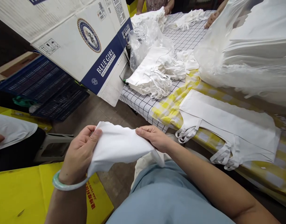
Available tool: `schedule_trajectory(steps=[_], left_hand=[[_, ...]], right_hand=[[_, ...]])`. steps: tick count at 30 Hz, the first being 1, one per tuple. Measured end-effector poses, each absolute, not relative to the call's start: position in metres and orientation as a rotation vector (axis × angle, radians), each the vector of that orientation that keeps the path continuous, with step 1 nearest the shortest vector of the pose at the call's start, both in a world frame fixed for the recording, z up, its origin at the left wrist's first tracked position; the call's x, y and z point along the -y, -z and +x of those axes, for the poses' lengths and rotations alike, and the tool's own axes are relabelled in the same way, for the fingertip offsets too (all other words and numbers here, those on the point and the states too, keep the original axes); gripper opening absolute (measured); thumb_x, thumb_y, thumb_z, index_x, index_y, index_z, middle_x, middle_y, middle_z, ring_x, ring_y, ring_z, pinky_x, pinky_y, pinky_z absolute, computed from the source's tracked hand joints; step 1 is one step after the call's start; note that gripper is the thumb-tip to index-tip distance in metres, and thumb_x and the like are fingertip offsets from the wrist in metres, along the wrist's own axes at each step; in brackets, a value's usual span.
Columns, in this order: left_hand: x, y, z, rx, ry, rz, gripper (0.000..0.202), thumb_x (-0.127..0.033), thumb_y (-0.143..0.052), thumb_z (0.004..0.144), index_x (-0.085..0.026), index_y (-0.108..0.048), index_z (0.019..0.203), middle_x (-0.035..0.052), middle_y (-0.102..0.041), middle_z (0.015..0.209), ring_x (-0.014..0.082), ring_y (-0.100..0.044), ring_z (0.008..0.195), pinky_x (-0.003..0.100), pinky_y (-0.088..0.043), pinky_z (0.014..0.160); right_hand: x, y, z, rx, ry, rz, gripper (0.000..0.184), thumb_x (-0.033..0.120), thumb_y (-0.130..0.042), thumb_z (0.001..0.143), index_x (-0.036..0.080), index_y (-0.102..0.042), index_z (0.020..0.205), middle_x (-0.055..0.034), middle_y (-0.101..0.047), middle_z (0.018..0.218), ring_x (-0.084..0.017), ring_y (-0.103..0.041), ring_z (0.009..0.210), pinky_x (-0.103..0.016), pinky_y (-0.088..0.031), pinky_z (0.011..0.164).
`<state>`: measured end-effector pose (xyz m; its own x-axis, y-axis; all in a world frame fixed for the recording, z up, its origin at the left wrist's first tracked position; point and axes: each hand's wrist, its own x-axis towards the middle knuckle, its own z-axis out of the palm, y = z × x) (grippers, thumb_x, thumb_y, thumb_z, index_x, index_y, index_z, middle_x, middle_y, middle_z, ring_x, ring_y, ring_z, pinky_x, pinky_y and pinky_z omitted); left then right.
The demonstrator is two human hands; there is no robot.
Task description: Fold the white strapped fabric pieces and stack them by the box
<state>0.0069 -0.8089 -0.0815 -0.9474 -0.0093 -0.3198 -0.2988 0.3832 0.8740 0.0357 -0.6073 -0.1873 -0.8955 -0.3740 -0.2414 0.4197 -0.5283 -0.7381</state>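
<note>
Far left: white carton (70, 40), blue crates (45, 81). Far centre: strapped white bundle (147, 67) on grid-patterned table (141, 102). Right: white stack (227, 124) on yellow-checked cloth (205, 138). Near left: yellow box (24, 193). Near centre, off the table: white fabric piece (119, 144), long axis left–right, pinched under thumbs of left hand (81, 152) and right hand (154, 137). Legible: carton, "BLUE GIRL"; yellow box, "JIAN FENG".

This looks like a small garment workshop: white strapped garments (229, 127) lie stacked on a yellow checked cloth (166, 109) at right, more are heaped on a grid-patterned tablecloth (143, 102) beyond, co-workers' hands (211, 20) show farther off, and blue plastic crates (41, 82) and a Blue Girl beer carton (66, 40) stand at left.
</note>
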Motion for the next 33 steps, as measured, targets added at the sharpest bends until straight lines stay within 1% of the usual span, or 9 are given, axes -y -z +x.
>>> schedule_trajectory(steps=[5,12,20,25,30,33], left_hand=[[0.807,0.083,0.005,-2.375,-1.578,-0.261,0.041,-0.052,-0.070,0.071,-0.022,-0.050,0.090,-0.0060,-0.052,0.060,0.0084,-0.045,0.048,0.016,-0.035,0.041],[0.808,0.087,0.003,-2.343,-1.582,-0.261,0.041,-0.053,-0.070,0.072,-0.022,-0.050,0.090,-0.0064,-0.052,0.060,0.0082,-0.045,0.048,0.016,-0.036,0.041],[0.811,0.092,0.004,-2.244,-1.634,-0.291,0.040,-0.054,-0.068,0.074,-0.023,-0.051,0.092,-0.0055,-0.054,0.063,0.0095,-0.049,0.052,0.016,-0.040,0.044],[0.809,0.105,0.000,-2.198,-1.647,-0.299,0.040,-0.049,-0.072,0.071,-0.021,-0.052,0.090,-0.0049,-0.056,0.066,0.0095,-0.050,0.053,0.017,-0.041,0.046],[0.806,0.131,-0.002,-2.081,-1.691,-0.274,0.038,-0.050,-0.070,0.073,-0.019,-0.054,0.089,-0.0027,-0.058,0.069,0.0110,-0.053,0.058,0.018,-0.044,0.050],[0.797,0.150,-0.002,-1.962,-1.696,-0.271,0.037,-0.050,-0.070,0.073,-0.019,-0.055,0.087,-0.0028,-0.059,0.068,0.0109,-0.053,0.057,0.018,-0.044,0.050]], right_hand=[[0.603,0.185,0.037,-1.108,2.416,0.093,0.045,0.058,-0.072,0.069,0.014,-0.063,0.075,0.0028,-0.058,0.062,-0.007,-0.047,0.053,-0.020,-0.032,0.049],[0.604,0.190,0.038,-1.115,2.387,0.124,0.046,0.058,-0.072,0.070,0.013,-0.065,0.079,0.0024,-0.060,0.061,-0.006,-0.047,0.049,-0.019,-0.031,0.045],[0.607,0.197,0.040,-1.057,2.353,0.131,0.046,0.058,-0.069,0.073,0.014,-0.065,0.083,0.0014,-0.061,0.061,-0.008,-0.052,0.046,-0.020,-0.038,0.043],[0.601,0.198,0.042,-1.053,2.368,0.196,0.045,0.056,-0.069,0.074,0.013,-0.068,0.087,-0.0013,-0.066,0.067,-0.008,-0.054,0.050,-0.019,-0.039,0.045],[0.593,0.200,0.049,-0.973,2.403,0.276,0.042,0.051,-0.071,0.075,0.013,-0.070,0.092,-0.0031,-0.068,0.073,-0.011,-0.060,0.059,-0.022,-0.045,0.055],[0.587,0.200,0.058,-0.933,2.433,0.353,0.040,0.048,-0.072,0.074,0.013,-0.070,0.093,-0.0043,-0.069,0.074,-0.012,-0.062,0.063,-0.023,-0.046,0.059]])
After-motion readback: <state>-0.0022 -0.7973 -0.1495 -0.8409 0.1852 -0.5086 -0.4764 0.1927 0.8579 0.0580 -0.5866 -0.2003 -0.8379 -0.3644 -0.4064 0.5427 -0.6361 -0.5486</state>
